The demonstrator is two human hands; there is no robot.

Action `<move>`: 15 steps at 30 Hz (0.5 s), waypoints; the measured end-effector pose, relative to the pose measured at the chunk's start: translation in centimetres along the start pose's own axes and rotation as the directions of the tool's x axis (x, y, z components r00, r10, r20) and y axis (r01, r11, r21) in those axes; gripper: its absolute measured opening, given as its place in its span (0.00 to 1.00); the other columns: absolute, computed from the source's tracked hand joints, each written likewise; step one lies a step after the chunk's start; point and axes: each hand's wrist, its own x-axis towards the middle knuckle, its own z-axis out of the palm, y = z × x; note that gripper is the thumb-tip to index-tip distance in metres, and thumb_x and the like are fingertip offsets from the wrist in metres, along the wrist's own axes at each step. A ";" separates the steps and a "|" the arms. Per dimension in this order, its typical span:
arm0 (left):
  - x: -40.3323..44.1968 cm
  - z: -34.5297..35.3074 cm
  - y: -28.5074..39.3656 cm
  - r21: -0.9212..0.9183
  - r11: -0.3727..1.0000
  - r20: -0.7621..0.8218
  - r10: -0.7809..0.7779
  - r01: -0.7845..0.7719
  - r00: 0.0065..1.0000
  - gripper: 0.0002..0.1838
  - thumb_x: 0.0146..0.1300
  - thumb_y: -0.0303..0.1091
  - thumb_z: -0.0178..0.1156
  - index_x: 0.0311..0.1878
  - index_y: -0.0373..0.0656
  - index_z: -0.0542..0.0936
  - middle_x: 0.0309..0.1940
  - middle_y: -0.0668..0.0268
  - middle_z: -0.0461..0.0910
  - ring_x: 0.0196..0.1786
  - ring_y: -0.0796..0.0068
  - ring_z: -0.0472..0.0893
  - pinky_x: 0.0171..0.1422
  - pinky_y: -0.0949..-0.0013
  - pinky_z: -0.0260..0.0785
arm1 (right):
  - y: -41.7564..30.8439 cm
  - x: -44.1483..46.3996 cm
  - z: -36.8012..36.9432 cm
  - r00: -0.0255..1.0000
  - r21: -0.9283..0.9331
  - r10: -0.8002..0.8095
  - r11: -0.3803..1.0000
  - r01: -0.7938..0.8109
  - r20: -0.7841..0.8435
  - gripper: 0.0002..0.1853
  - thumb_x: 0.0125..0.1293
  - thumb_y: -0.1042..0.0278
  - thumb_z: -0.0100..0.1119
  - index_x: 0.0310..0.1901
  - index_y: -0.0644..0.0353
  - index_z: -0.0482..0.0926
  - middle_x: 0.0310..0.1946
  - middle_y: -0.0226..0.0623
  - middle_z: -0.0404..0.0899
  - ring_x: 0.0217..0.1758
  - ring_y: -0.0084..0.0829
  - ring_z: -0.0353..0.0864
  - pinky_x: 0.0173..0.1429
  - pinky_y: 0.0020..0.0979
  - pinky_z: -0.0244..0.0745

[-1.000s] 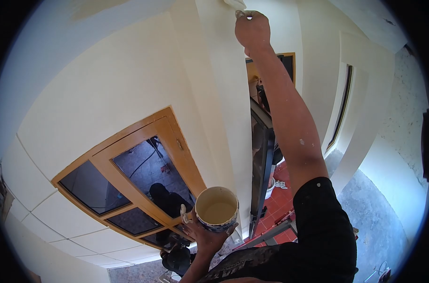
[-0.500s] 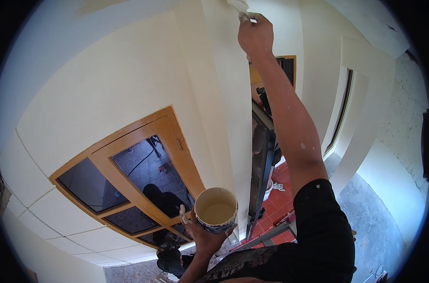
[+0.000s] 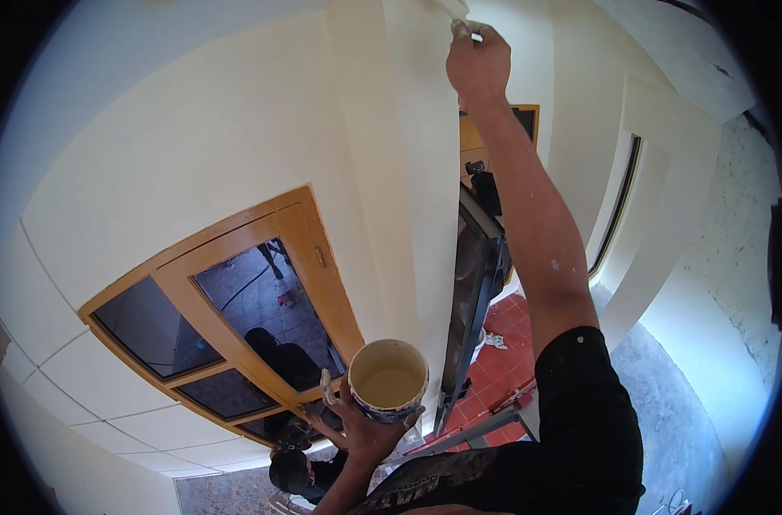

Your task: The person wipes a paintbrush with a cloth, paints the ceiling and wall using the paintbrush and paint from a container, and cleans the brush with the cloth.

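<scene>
Bucket (image 3: 390,354) at lower centre, mouth up, pale paint (image 3: 391,390) inside; left hand (image 3: 367,433) cups its side, fingers spread. Pale brush (image 3: 453,8) at top edge, partly cut off, pinched in right hand (image 3: 479,70), near wall (image 3: 412,137). Wood-framed window (image 3: 174,296) left of bucket.

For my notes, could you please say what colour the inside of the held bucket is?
Inside, the bucket is pale yellowish cream; the head view shows it best.

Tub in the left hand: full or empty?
Not full: the tub shows inner wall above a flat cream surface. How deep that goes, I cannot tell.
</scene>
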 end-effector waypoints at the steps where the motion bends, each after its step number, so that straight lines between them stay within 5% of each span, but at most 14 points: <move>1: 0.1 0.0 0.3 0.041 0.999 0.011 0.013 -0.014 1.000 0.71 0.41 0.52 0.86 0.76 0.32 0.44 0.68 0.43 0.53 0.71 0.50 0.66 0.76 0.51 0.59 | 0.5 1.5 0.3 0.999 0.000 -0.016 1.000 0.016 -0.044 0.17 0.74 0.61 0.59 0.53 0.67 0.81 0.27 0.32 0.81 0.27 0.20 0.74 0.33 0.27 0.70; 3: 0.2 -0.1 0.6 0.037 0.999 0.031 0.015 -0.016 0.999 0.71 0.42 0.51 0.86 0.75 0.32 0.44 0.69 0.43 0.53 0.72 0.51 0.66 0.77 0.52 0.59 | 1.5 3.9 0.1 0.994 0.098 -0.071 0.992 0.080 -0.088 0.15 0.73 0.62 0.60 0.52 0.67 0.82 0.27 0.30 0.80 0.27 0.20 0.72 0.32 0.28 0.68; 4: 0.3 -0.2 0.7 0.040 0.999 0.050 0.018 -0.020 0.999 0.71 0.42 0.51 0.86 0.75 0.31 0.43 0.69 0.44 0.54 0.72 0.51 0.65 0.77 0.52 0.58 | -0.7 2.9 -0.8 0.994 0.123 0.044 0.992 -0.032 -0.101 0.14 0.73 0.63 0.61 0.51 0.66 0.83 0.28 0.30 0.80 0.27 0.20 0.72 0.32 0.29 0.68; 10: 0.7 -0.1 1.0 0.033 0.999 0.067 0.037 -0.039 0.997 0.70 0.45 0.50 0.85 0.73 0.32 0.40 0.70 0.45 0.56 0.74 0.54 0.64 0.79 0.54 0.55 | 0.1 -0.4 -2.6 0.982 0.141 -0.122 0.980 0.142 -0.141 0.16 0.74 0.62 0.60 0.54 0.67 0.82 0.28 0.33 0.80 0.27 0.21 0.72 0.32 0.27 0.68; 14: 1.0 -0.1 1.9 0.144 0.989 0.088 0.016 -0.028 0.996 0.69 0.46 0.49 0.84 0.73 0.31 0.39 0.71 0.46 0.57 0.74 0.54 0.65 0.80 0.55 0.54 | 0.2 1.5 -1.0 0.999 -0.021 0.025 0.999 -0.026 -0.022 0.19 0.73 0.57 0.60 0.54 0.66 0.82 0.25 0.31 0.79 0.26 0.22 0.72 0.33 0.29 0.70; 15: 1.0 0.0 1.6 0.027 1.000 0.102 -0.005 0.002 0.995 0.69 0.46 0.49 0.84 0.73 0.31 0.39 0.71 0.46 0.57 0.75 0.54 0.64 0.81 0.55 0.53 | 0.7 2.4 -0.8 0.998 -0.057 0.017 0.998 -0.021 -0.054 0.19 0.73 0.57 0.61 0.53 0.66 0.82 0.25 0.31 0.79 0.27 0.22 0.73 0.34 0.30 0.70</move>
